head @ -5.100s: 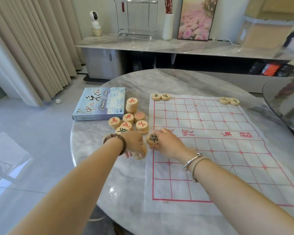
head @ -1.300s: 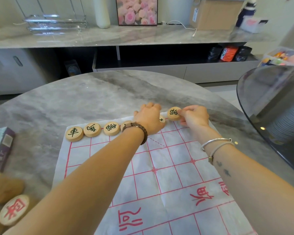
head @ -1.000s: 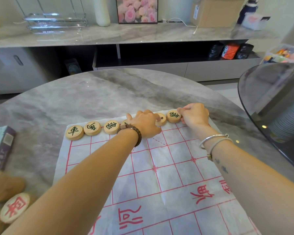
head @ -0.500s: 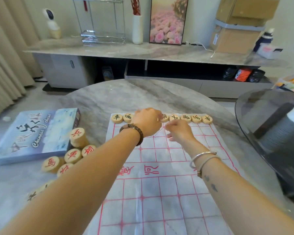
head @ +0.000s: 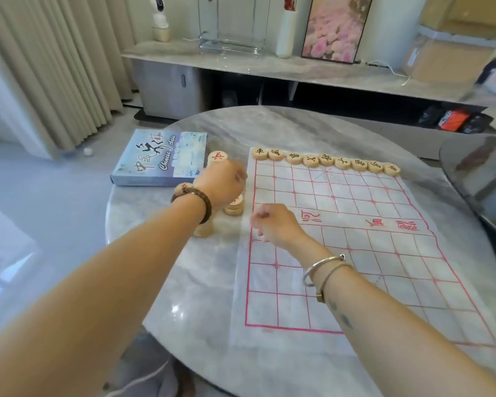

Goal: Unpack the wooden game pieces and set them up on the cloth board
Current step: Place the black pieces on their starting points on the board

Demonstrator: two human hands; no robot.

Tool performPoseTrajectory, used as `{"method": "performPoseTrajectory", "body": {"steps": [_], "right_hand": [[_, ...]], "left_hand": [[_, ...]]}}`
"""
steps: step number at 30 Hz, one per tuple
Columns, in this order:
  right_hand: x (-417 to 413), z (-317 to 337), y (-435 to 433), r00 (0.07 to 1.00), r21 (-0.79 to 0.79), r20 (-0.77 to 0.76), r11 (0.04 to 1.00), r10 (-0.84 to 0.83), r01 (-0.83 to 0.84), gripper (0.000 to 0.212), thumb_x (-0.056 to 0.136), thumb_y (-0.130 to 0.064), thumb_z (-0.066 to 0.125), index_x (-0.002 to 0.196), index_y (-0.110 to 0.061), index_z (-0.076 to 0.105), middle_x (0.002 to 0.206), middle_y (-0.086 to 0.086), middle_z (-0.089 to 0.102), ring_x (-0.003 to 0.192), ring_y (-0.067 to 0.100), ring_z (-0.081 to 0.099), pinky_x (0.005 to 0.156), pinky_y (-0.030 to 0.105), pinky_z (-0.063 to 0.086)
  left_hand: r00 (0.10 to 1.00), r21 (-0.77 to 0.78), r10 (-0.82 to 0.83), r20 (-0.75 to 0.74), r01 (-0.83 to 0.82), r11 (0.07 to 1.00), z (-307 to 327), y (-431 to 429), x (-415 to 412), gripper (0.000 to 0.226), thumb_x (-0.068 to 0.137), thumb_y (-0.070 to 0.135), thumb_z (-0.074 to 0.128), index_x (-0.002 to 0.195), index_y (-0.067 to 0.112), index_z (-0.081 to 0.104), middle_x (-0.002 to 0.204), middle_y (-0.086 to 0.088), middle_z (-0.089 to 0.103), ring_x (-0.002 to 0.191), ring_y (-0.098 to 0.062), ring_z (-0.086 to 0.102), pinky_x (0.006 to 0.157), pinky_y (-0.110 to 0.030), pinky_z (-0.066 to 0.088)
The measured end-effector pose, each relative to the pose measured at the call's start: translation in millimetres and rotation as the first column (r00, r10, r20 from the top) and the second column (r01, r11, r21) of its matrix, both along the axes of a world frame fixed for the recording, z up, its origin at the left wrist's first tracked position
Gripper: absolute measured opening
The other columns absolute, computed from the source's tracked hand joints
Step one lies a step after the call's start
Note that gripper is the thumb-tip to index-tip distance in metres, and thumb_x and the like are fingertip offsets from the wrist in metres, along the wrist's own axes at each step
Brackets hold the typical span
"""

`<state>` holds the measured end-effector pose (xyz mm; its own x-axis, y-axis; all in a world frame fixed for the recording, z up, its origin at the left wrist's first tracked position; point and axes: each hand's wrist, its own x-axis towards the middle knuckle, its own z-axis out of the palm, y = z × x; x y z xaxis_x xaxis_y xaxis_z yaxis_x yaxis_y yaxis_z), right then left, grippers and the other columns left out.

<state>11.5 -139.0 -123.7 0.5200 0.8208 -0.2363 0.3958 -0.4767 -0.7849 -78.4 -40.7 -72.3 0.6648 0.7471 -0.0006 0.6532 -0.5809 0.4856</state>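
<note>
Loose pieces [head: 234, 206] partly behind left hand [head: 221, 186]

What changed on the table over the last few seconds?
The far row grew from four pieces to nine. Both hands then drew back from it: the left hand is now over the pile beside the board, the right hand hovers empty at the board's left edge. The box and board stayed put.

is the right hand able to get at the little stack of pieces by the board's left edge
Probably yes: the right hand is close beside the stack with nothing between them, though the left hand overhangs it.
</note>
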Motion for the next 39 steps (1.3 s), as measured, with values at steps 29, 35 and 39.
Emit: {"method": "performPoseTrajectory", "body": {"steps": [29, 35, 39], "right_hand": [[-79.5, -43.3, 70.5, 0.984, -0.066, 0.176, 0.996, -0.041, 0.053, 0.066, 0.072, -0.025, 0.078, 0.121, -0.009, 0.037, 0.121, 0.010, 0.058, 0.113, 0.030, 0.055, 0.087, 0.036, 0.044], [-73.7, -41.3, 66.8, 0.983, -0.081, 0.178, 0.995, -0.044, 0.059, 0.059, 0.075, -0.027, 0.075, 0.119, -0.010, 0.040, 0.119, 0.010, 0.061, 0.113, 0.032, 0.056, 0.085, 0.034, 0.044], [-68.6, -38.1, 58.0, 0.981, -0.084, 0.196, 0.996, -0.016, 0.033, 0.058, 0.077, -0.034, 0.071, 0.120, -0.009, 0.041, 0.118, 0.011, 0.061, 0.111, 0.032, 0.056, 0.081, 0.033, 0.044]], "left_hand": [[0.977, -0.419, -0.022, -0.210, -0.070, 0.905, -39.2, 55.8, -62.9, 0.035, 0.090, 0.030, 0.050, 0.110, 0.002, 0.059, 0.113, -0.013, 0.064, 0.084, -0.024, 0.063, 0.057, -0.025, 0.046], [0.972, -0.434, -0.026, -0.234, -0.080, 0.897, -37.5, 51.0, -56.5, 0.034, 0.091, 0.033, 0.048, 0.107, 0.004, 0.059, 0.106, -0.009, 0.062, 0.082, -0.021, 0.062, 0.064, -0.026, 0.046], [0.968, -0.455, -0.060, -0.245, -0.060, 0.888, -30.5, 43.0, -50.4, 0.025, 0.094, 0.032, 0.046, 0.098, 0.008, 0.053, 0.100, -0.005, 0.056, 0.083, -0.020, 0.057, 0.055, -0.023, 0.042]]}}
